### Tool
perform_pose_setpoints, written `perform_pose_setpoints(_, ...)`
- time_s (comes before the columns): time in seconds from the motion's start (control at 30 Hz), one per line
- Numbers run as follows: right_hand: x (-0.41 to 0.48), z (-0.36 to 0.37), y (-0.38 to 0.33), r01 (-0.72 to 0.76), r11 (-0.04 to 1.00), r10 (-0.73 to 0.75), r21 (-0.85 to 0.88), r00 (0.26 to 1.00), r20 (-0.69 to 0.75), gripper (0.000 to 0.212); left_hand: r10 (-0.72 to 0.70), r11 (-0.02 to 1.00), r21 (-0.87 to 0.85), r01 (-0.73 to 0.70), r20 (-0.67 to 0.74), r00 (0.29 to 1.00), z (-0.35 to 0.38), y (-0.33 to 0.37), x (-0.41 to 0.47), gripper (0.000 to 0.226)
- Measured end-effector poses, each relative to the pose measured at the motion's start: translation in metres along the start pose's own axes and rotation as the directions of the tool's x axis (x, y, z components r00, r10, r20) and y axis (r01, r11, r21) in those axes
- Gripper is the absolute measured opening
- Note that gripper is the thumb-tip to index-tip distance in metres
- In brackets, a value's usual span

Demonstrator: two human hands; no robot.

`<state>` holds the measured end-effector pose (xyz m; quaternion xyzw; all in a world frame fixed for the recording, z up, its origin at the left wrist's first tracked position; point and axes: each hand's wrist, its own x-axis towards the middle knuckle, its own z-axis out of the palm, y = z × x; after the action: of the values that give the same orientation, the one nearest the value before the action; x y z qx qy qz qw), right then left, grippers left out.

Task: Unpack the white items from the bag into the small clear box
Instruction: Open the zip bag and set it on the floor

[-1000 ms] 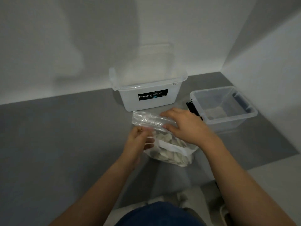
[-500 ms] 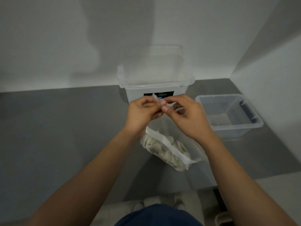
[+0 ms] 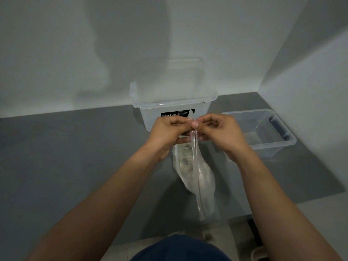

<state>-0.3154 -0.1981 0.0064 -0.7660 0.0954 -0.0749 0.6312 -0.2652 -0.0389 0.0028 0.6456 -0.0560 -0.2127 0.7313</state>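
Our left hand (image 3: 167,130) and right hand (image 3: 220,130) pinch the mouth of the clear plastic bag (image 3: 195,178) of white pieces (image 3: 185,162), which hangs left of the small clear plastic box (image 3: 273,146). Tearing it open sharply could scatter them.

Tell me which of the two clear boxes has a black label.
The tall box in the middle; the low box to its right has none.

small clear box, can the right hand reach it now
Likely yes: the small clear box sits open-topped beside the right hand, with nothing between them. But that hand and the left hand both pinch the bag, so it would need to let go first.
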Motion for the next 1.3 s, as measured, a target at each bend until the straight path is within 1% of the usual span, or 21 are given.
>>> perform_pose_setpoints(0.03, 0.0, -0.002, -0.001, 0.015, 0.998, -0.014, -0.056, 1.0, 0.01, 0.01, 0.0, 1.0, 0.014, 0.0, 0.01, 1.0, 0.0, 0.0, 0.0, 0.018)
perform_pose_setpoints(0.07, 0.001, -0.004, -0.002, 0.053, 0.984, -0.05, -0.173, 0.999, 0.021, 0.006, 0.004, 1.0, 0.028, -0.004, 0.014, 1.0, 0.0, 0.0, -0.001, 0.017)
perform_pose_setpoints(0.1, 0.002, -0.006, -0.001, 0.109, 0.941, -0.105, -0.321, 0.994, 0.031, 0.008, 0.011, 0.999, 0.042, -0.012, 0.016, 1.0, 0.001, 0.0, -0.001, 0.015)
perform_pose_setpoints(0.13, 0.003, -0.006, 0.0, 0.163, 0.871, -0.161, -0.463, 0.986, 0.045, 0.012, 0.023, 0.998, 0.06, -0.024, 0.017, 1.0, 0.002, -0.001, -0.002, 0.012)
perform_pose_setpoints(0.17, 0.002, -0.006, 0.0, 0.191, 0.806, -0.196, -0.56, 0.979, 0.052, 0.014, 0.039, 0.996, 0.082, -0.04, 0.022, 0.999, 0.002, -0.001, -0.003, 0.009)
perform_pose_setpoints(0.2, 0.001, -0.006, -0.001, 0.194, 0.777, -0.205, -0.599, 0.977, 0.05, 0.016, 0.052, 0.993, 0.101, -0.055, 0.032, 0.998, 0.003, 0.0, -0.003, 0.007)
perform_pose_setpoints(0.3, 0.0, -0.007, -0.001, 0.165, 0.814, -0.17, -0.558, 0.984, 0.043, 0.02, 0.062, 0.989, 0.127, -0.07, 0.063, 0.996, 0.004, 0.003, -0.005, 0.006)
perform_pose_setpoints(0.33, 0.0, -0.007, 0.0, 0.172, 0.808, -0.17, -0.564, 0.984, 0.057, 0.021, 0.062, 0.987, 0.143, -0.071, 0.066, 0.996, 0.004, 0.004, -0.005, 0.007)
perform_pose_setpoints(0.37, 0.0, -0.007, 0.0, 0.197, 0.78, -0.184, -0.594, 0.979, 0.082, 0.022, 0.064, 0.983, 0.167, -0.074, 0.063, 0.996, 0.004, 0.004, -0.005, 0.008)
perform_pose_setpoints(0.47, -0.001, -0.005, 0.002, 0.282, 0.64, -0.262, -0.715, 0.955, 0.142, 0.021, 0.096, 0.964, 0.248, -0.096, 0.012, 0.995, 0.005, 0.0, -0.005, 0.005)
perform_pose_setpoints(0.53, -0.001, -0.004, 0.004, 0.316, 0.581, -0.318, -0.75, 0.936, 0.149, 0.021, 0.137, 0.943, 0.312, -0.121, -0.031, 0.99, 0.005, -0.002, -0.003, 0.004)
perform_pose_setpoints(0.6, 0.0, -0.004, 0.007, 0.322, 0.536, -0.324, -0.781, 0.932, 0.162, 0.021, 0.172, 0.916, 0.376, -0.139, -0.056, 0.983, 0.003, -0.004, -0.002, 0.005)
perform_pose_setpoints(0.77, 0.005, -0.005, 0.007, 0.335, 0.493, -0.312, -0.803, 0.93, 0.196, 0.018, 0.222, 0.864, 0.474, -0.17, -0.055, 0.974, 0.001, 0.0, 0.001, 0.006)
perform_pose_setpoints(0.9, 0.007, 0.002, 0.004, 0.311, 0.452, -0.323, -0.836, 0.931, 0.172, 0.018, 0.246, 0.836, 0.519, -0.178, -0.063, 0.967, 0.0, 0.003, 0.003, 0.007)
perform_pose_setpoints(0.97, 0.005, 0.008, 0.005, 0.288, 0.434, -0.328, -0.854, 0.933, 0.148, 0.018, 0.294, 0.787, 0.583, -0.202, -0.067, 0.953, -0.002, 0.002, 0.003, 0.009)
perform_pose_setpoints(1.03, 0.005, 0.008, 0.008, 0.229, 0.405, -0.325, -0.885, 0.941, 0.094, 0.016, 0.357, 0.716, 0.663, -0.217, -0.082, 0.93, -0.008, 0.001, 0.003, 0.009)
perform_pose_setpoints(1.1, 0.005, 0.004, 0.009, 0.19, 0.409, -0.317, -0.893, 0.947, 0.056, 0.016, 0.36, 0.711, 0.671, -0.208, -0.093, 0.929, -0.014, 0.001, 0.003, 0.009)
perform_pose_setpoints(1.13, 0.006, 0.003, 0.008, 0.19, 0.436, -0.312, -0.88, 0.949, 0.051, 0.017, 0.333, 0.742, 0.64, -0.2, -0.093, 0.938, -0.013, 0.001, 0.002, 0.009)
perform_pose_setpoints(1.17, 0.008, 0.002, 0.006, 0.19, 0.482, -0.297, -0.855, 0.954, 0.045, 0.018, 0.301, 0.788, 0.586, -0.189, -0.099, 0.949, -0.011, 0.001, 0.002, 0.01)
perform_pose_setpoints(1.23, 0.009, 0.004, 0.002, 0.167, 0.622, -0.236, -0.765, 0.972, 0.02, 0.025, 0.251, 0.869, 0.467, -0.165, -0.128, 0.959, -0.004, 0.003, 0.002, 0.009)
perform_pose_setpoints(1.3, 0.004, 0.004, 0.001, 0.095, 0.745, -0.137, -0.66, 0.99, -0.012, 0.035, 0.223, 0.91, 0.387, -0.152, -0.146, 0.964, 0.0, 0.006, 0.001, 0.007)
